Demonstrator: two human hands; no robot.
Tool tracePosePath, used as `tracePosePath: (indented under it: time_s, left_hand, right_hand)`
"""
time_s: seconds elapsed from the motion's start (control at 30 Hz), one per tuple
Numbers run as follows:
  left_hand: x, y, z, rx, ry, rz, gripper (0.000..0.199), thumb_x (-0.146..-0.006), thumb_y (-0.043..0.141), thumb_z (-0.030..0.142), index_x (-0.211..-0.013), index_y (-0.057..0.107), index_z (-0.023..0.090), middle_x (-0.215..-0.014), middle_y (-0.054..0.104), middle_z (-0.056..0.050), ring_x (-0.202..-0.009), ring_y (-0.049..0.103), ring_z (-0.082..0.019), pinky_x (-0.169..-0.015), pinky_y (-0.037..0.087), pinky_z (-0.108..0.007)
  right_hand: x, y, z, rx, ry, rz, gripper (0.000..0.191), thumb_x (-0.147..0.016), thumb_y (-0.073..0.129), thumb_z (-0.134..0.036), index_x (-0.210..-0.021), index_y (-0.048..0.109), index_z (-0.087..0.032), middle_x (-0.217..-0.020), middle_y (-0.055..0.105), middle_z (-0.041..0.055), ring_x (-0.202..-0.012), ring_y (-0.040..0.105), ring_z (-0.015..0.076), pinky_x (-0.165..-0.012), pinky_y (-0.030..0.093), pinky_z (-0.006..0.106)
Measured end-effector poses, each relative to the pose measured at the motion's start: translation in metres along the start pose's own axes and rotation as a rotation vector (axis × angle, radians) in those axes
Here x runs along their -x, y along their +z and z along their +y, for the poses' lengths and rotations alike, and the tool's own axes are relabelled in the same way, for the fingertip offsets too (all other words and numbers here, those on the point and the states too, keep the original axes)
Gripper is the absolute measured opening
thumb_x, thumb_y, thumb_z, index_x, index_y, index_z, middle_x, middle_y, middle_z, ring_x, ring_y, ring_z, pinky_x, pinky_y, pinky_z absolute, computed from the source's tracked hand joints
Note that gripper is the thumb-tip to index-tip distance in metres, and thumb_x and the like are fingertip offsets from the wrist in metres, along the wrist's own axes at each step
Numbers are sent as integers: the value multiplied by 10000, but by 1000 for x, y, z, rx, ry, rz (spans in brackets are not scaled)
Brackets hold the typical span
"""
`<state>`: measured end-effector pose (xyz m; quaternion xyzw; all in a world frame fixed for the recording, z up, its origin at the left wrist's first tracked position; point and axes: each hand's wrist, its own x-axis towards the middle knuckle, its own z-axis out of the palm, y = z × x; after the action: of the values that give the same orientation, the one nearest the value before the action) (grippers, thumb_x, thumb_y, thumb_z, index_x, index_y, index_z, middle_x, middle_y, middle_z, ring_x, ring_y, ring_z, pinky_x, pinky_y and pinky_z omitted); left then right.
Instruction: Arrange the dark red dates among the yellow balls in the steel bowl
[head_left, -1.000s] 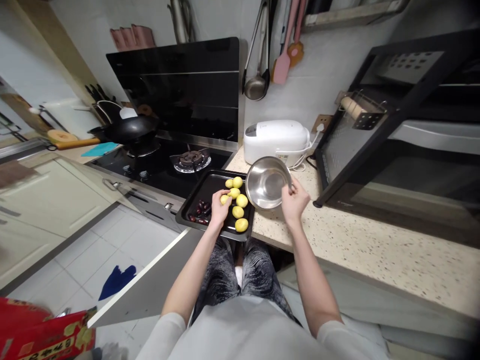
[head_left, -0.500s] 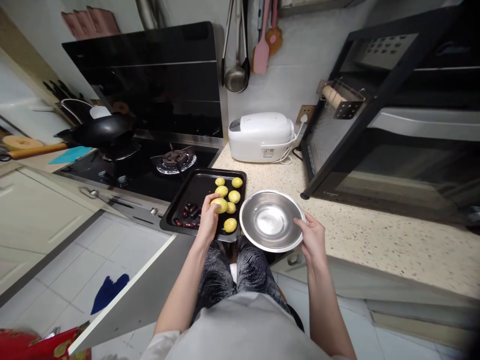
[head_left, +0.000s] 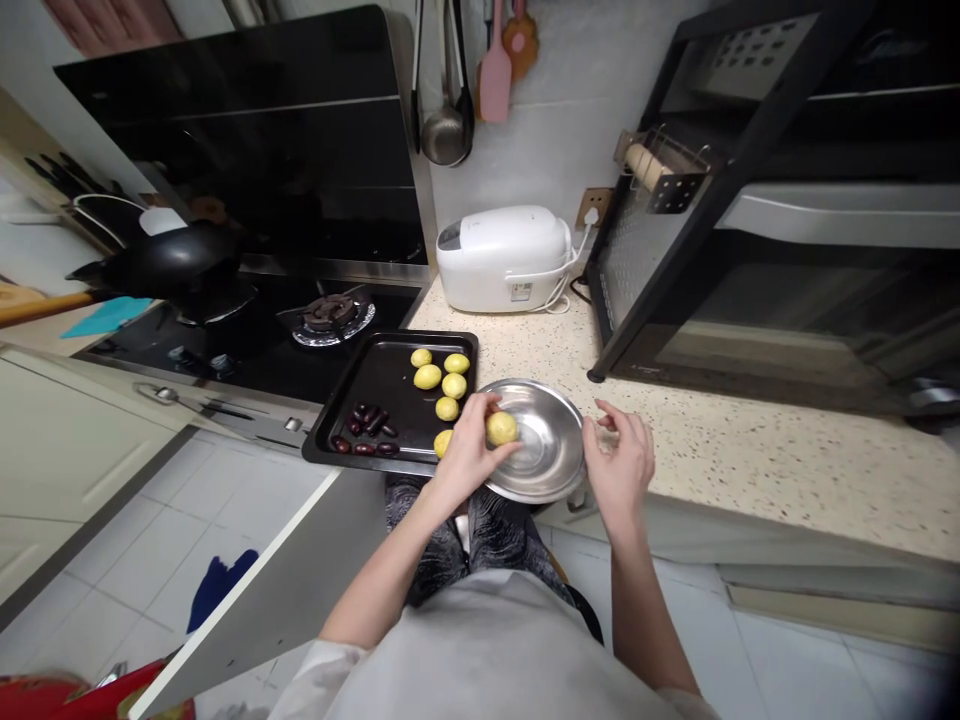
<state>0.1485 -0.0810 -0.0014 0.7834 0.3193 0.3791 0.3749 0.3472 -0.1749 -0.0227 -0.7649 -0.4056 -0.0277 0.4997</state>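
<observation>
My left hand (head_left: 474, 440) is over the near-left part of a steel bowl (head_left: 561, 440), its thumb and fingers around a small yellow potato (head_left: 502, 429). Beside the bowl's right rim, my right hand (head_left: 621, 455) is open with its fingers bent apart and nothing in them. A black baking tray (head_left: 386, 365) sits left of the bowl. On its right side lie several more potatoes (head_left: 454, 386), one partly hidden by my left hand. Dark red dates (head_left: 369, 420) are gathered at the tray's near left.
Behind the bowl stands a white rice cooker (head_left: 504, 258) with its cord plugged into the wall. A black rack with an oven (head_left: 780, 320) is at the right. Left of the tray are the gas burner (head_left: 330, 315) and a wok (head_left: 172, 260). An open cabinet door (head_left: 277, 590) juts out below.
My left hand has carried a potato from the tray rightward over the bowl. My right hand has let go of the bowl's rim. The camera view has shifted slightly.
</observation>
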Motion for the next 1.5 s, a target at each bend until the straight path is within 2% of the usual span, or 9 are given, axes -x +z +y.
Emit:
tracePosePath:
  time_s: [0.1, 0.2, 0.4, 0.6, 0.73, 0.83, 1.07, 1.37, 1.5]
  left_hand:
    - [-3, 14, 1, -52, 31, -89, 595, -785, 807, 171, -1309, 529, 214, -1212, 628, -122, -1115, 647, -304, -1001, 548, -467]
    - [-4, 25, 1, -115, 45, -172, 655, -792, 721, 84, -1387, 472, 198, -1270, 613, -149, -1106, 656, -307, -968, 562, -465]
    - [-4, 26, 5, -182, 43, -244, 566, -827, 664, 78, -1356, 517, 216, -1270, 613, -140, -1096, 672, -308, -948, 579, -459]
    - [13, -17, 10, -234, 103, -189, 450, -938, 629, 149, -1367, 570, 272, -1392, 583, -115, -1347, 573, -295, -1148, 485, -460]
    - [31, -50, 2, -401, -10, -40, 335, -1018, 476, 151, -1317, 594, 245, -1303, 629, -106, -1259, 611, -268, -1103, 497, -448]
    - [38, -63, -9, -514, -117, -70, 305, -1005, 528, 196, -1298, 608, 224, -1293, 638, -107, -1234, 622, -294, -1054, 525, -462]
    - [36, -64, -28, -486, -173, -202, 296, -966, 607, 247, -1257, 645, 206, -1207, 687, -104, -1132, 676, -299, -993, 548, -460]
    - [25, -63, -12, -227, -45, 114, 221, -916, 657, 243, -1128, 603, 209, -1120, 647, -65, -1031, 652, -210, -837, 601, -315]
    - [13, -48, 4, -184, 80, 20, 262, -934, 636, 197, -1191, 591, 220, -1170, 642, -69, -1108, 646, -211, -955, 578, -337]
  right_hand:
    - [10, -3, -23, -76, -190, -246, 302, -982, 549, -404, -1109, 738, -205, -1077, 738, 116, -1065, 661, 278, -925, 521, 420]
    - [17, 3, -36, -148, -161, -500, 310, -941, 620, -377, -1181, 709, -201, -1155, 741, 117, -1014, 703, 270, -853, 556, 391]
    - [11, 18, -38, -82, -73, -606, 257, -842, 683, -274, -1085, 700, -193, -1043, 773, 75, -691, 704, 197, -714, 536, 335]
    - [9, 25, -40, 54, -93, -627, 253, -841, 720, -275, -1074, 685, -183, -990, 783, 76, -703, 707, 215, -714, 510, 335]
    - [12, 25, -41, 128, -117, -630, 278, -873, 725, -285, -1133, 708, -186, -1076, 790, 106, -863, 742, 279, -785, 522, 378]
    - [14, 23, -41, 127, -140, -623, 302, -898, 709, -285, -1184, 712, -188, -1156, 781, 119, -998, 739, 314, -834, 530, 400]
    - [19, 16, -40, 99, -124, -614, 345, -850, 745, -214, -1190, 694, -212, -1147, 775, 90, -874, 736, 268, -785, 533, 380]
    - [27, 17, -37, 67, -153, -564, 245, -882, 679, -210, -1124, 641, -227, -1114, 752, 63, -749, 708, 232, -713, 502, 358]
    - [31, 18, -37, 77, -187, -527, 217, -910, 634, -213, -1126, 643, -222, -1135, 750, 75, -755, 706, 240, -734, 516, 377]
